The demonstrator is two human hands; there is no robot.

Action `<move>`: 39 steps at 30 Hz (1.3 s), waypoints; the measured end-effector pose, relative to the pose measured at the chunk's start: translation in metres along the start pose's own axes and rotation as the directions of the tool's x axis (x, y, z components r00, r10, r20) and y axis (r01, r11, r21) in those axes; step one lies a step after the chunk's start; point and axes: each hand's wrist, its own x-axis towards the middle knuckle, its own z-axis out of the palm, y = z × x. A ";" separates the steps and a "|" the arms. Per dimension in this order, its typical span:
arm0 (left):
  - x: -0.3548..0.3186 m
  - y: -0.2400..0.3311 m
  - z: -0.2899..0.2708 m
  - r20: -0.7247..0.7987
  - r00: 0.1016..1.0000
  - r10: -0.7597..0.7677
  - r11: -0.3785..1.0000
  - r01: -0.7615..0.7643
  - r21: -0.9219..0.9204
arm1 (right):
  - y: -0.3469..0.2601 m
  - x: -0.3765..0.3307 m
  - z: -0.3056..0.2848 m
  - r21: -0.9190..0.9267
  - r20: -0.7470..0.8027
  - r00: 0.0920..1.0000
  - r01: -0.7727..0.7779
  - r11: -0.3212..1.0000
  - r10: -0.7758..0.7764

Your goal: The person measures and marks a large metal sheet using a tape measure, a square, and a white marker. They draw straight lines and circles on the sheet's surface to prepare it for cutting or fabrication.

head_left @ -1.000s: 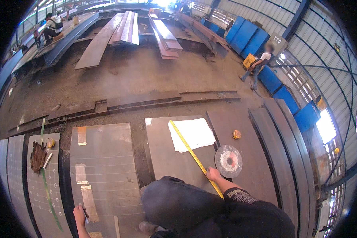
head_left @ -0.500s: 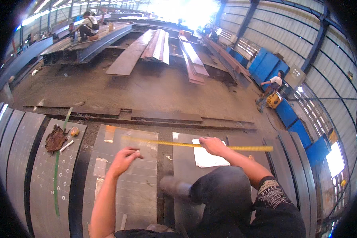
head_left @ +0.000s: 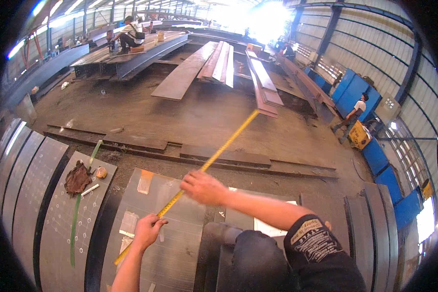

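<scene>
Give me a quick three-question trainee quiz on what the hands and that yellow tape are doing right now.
1. True or false: both hands are on the long yellow measuring tape.
2. Which hand is nearer the tape's near end? A. left hand B. right hand C. neither
3. Fill in: the brown crumpled rag lies on a grey perforated steel plate to the person's ____.

Key
1. True: the left hand has a grip on the tape low down, and the right hand is on it higher up.
2. A: it sits close to the near end, over the grey ribbed steel sheet.
3. Left, on the plate beside a thin green strap.
</scene>
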 end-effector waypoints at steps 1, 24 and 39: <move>0.004 -0.001 0.001 -0.046 0.998 -0.048 0.999 0.047 -0.027 | -0.006 0.001 0.019 0.166 -0.037 0.995 -0.086 0.982 0.094; 0.052 0.046 -0.009 -0.528 0.600 -0.600 0.796 0.509 -0.327 | 0.072 0.069 0.156 0.730 0.573 0.802 -0.593 -0.340 -0.168; 0.007 -0.071 0.126 -0.370 0.632 -0.681 0.708 0.698 -0.110 | 0.168 0.074 0.295 0.485 0.555 0.713 0.142 0.863 -0.429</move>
